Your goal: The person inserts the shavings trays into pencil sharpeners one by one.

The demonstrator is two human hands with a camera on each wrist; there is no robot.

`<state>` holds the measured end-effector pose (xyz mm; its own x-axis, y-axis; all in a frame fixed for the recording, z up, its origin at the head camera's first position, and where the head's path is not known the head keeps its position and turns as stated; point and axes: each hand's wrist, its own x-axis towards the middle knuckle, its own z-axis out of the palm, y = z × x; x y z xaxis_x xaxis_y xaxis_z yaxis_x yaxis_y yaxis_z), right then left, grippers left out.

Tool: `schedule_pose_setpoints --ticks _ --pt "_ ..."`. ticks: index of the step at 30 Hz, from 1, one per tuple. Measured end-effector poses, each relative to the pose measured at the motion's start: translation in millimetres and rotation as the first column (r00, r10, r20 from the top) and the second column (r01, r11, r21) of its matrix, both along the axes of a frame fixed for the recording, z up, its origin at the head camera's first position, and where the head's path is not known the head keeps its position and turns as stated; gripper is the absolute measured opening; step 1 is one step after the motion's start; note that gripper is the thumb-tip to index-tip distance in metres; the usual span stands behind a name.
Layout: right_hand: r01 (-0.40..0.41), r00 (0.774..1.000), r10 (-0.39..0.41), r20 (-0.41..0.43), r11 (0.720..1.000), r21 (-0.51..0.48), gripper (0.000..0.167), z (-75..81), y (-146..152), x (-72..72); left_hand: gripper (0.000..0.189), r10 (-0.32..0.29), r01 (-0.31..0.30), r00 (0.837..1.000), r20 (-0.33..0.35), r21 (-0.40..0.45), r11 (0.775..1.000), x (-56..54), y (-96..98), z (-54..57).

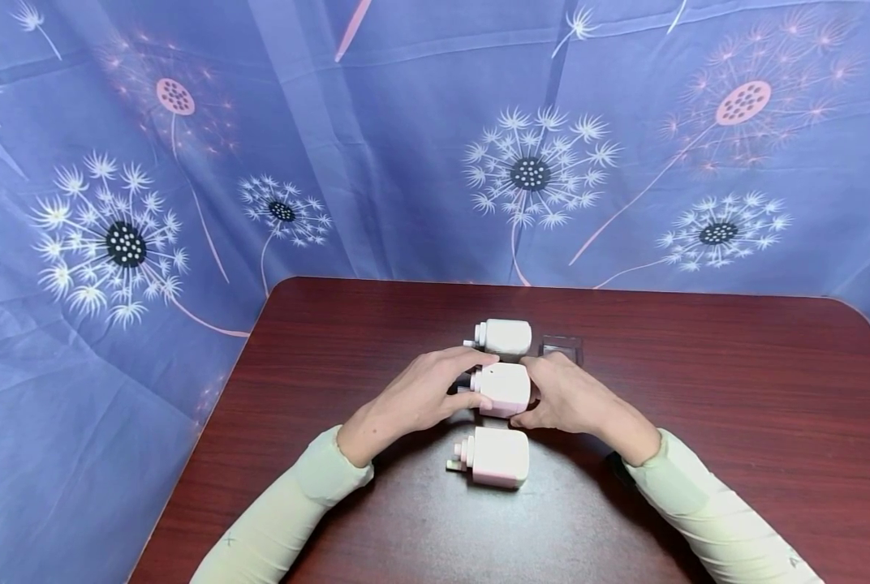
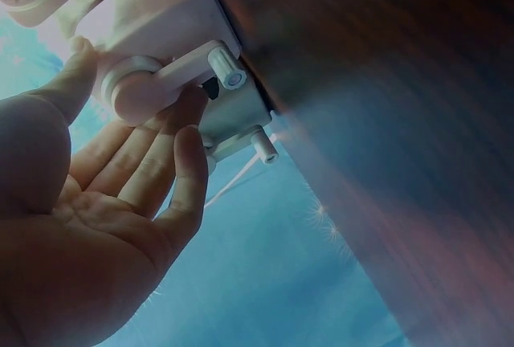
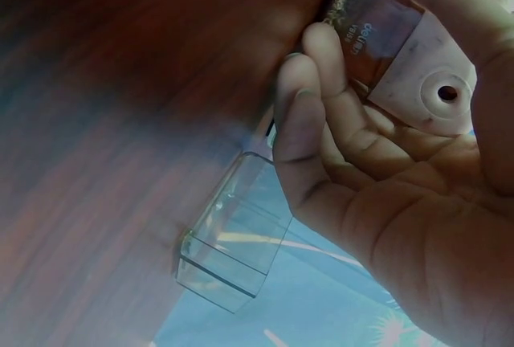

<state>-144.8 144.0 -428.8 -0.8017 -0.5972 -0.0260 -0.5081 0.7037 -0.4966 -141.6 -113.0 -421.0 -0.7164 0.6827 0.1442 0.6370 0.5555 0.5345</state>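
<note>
Three crank pencil sharpeners stand in a row on the table. My left hand (image 1: 424, 389) holds the pink middle sharpener (image 1: 506, 388) at its crank end, thumb on one side and fingers on the other. From the opposite end my right hand (image 1: 566, 393) grips the same sharpener, fingers along one side and thumb along the other. The left wrist view shows its crank handle (image 2: 227, 70) sticking out beyond my fingers. In the right wrist view, its see-through drawer (image 3: 381, 38) with dark speckled contents sits beside the face with the pencil hole (image 3: 447, 94).
A white sharpener (image 1: 508, 337) stands behind the middle one, and a pale pink sharpener (image 1: 502, 458) in front. An empty clear box (image 3: 241, 234) lies on the table (image 1: 734, 389), beyond my right hand. A blue dandelion-print cloth (image 1: 406, 162) hangs behind the table and to its left.
</note>
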Motion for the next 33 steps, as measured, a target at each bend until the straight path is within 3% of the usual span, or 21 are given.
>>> schedule_pose_setpoints --ticks 8,33 --pt "0.015 1.000 -0.016 -0.017 1.000 -0.018 0.046 -2.6 2.5 1.9 0.061 0.004 -0.004 1.000 0.009 -0.016 1.000 -0.2 1.5 0.0" --pt "0.017 1.000 -0.017 0.006 0.997 -0.070 0.052 0.8 5.9 6.2 0.062 -0.007 -0.001 0.998 -0.069 -0.115 0.993 2.0 1.2 2.2"
